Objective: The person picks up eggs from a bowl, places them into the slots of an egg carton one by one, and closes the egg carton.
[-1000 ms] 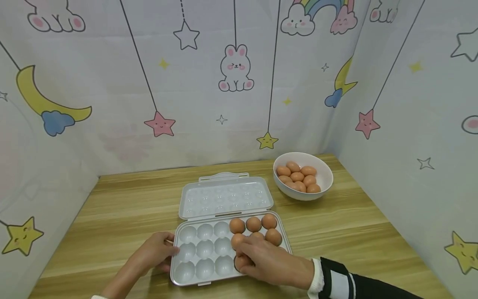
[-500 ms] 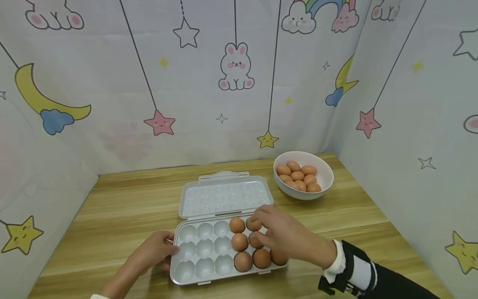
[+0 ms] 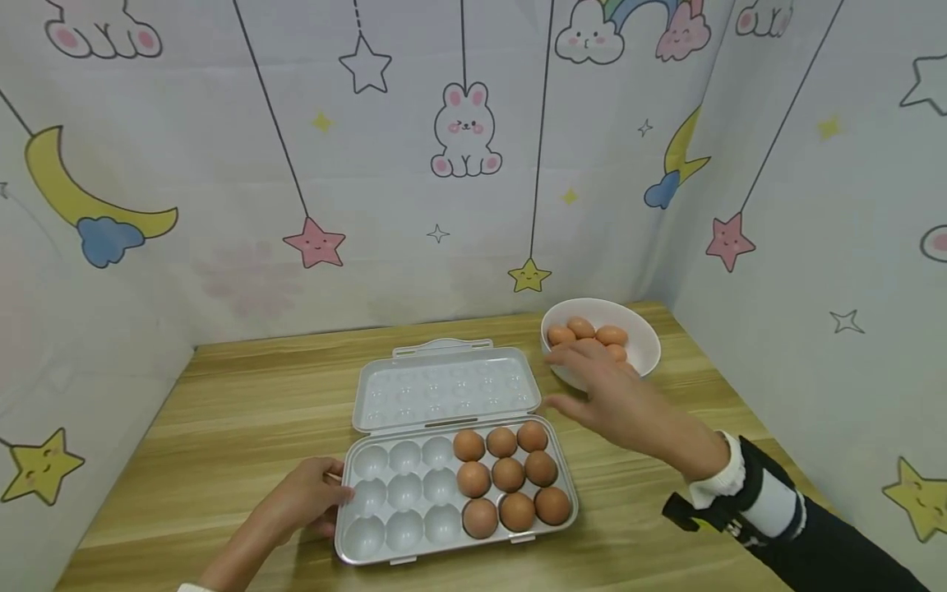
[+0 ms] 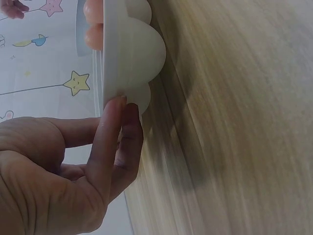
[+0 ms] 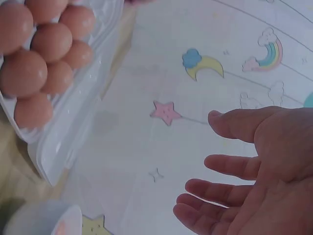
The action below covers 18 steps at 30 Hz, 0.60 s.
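A white plastic egg tray (image 3: 405, 492) lies on the table with its lid (image 3: 447, 386) folded back. Brown eggs (image 3: 507, 474) fill the cups of its right half; the left-half cups hold none. At the tray's left edge, my left hand (image 3: 305, 497) pinches the rim (image 4: 111, 63) between thumb and fingers. My right hand (image 3: 621, 403) hovers in front of the white bowl (image 3: 649, 345), hiding part of it and some of the brown eggs (image 3: 580, 327) inside. In the right wrist view its fingers (image 5: 220, 192) are spread, with nothing held.
The wooden table (image 3: 259, 395) meets a cloth backdrop (image 3: 399, 189) printed with stars, moons and rabbits at the back and sides. The bowl stands at the back right, beside the lid. A black and white band (image 3: 773, 501) sits around my right wrist.
My right hand has left the egg in the tray's front row, passed over the tray and reached the bowl at the back right. My left hand stays on the tray's edge.
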Tool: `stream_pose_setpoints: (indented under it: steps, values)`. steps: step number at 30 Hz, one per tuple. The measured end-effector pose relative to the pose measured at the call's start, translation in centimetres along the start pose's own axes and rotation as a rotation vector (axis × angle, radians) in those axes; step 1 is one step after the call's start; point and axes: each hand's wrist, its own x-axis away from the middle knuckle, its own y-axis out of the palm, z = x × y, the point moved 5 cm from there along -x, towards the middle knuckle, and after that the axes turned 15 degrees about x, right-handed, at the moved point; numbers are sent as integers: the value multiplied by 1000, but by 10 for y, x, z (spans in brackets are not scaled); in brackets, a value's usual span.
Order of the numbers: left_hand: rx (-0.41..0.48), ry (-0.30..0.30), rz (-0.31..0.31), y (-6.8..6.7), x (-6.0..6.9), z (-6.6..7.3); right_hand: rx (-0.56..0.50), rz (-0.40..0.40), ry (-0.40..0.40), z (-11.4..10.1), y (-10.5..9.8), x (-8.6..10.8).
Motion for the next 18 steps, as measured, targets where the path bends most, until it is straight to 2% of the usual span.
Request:
stream_pose_setpoints:
  steps: [7,14,18]
  values:
    - [11,-1,0,-1,-1,-3,11,-20,80,32,-18,-7]
    - [6,-3,4,-1,-1,-3,80,-55,141,60,-25,-11]
    - [9,-1,0,-1,-1,-3,71,-86,172,72,-26,-13]
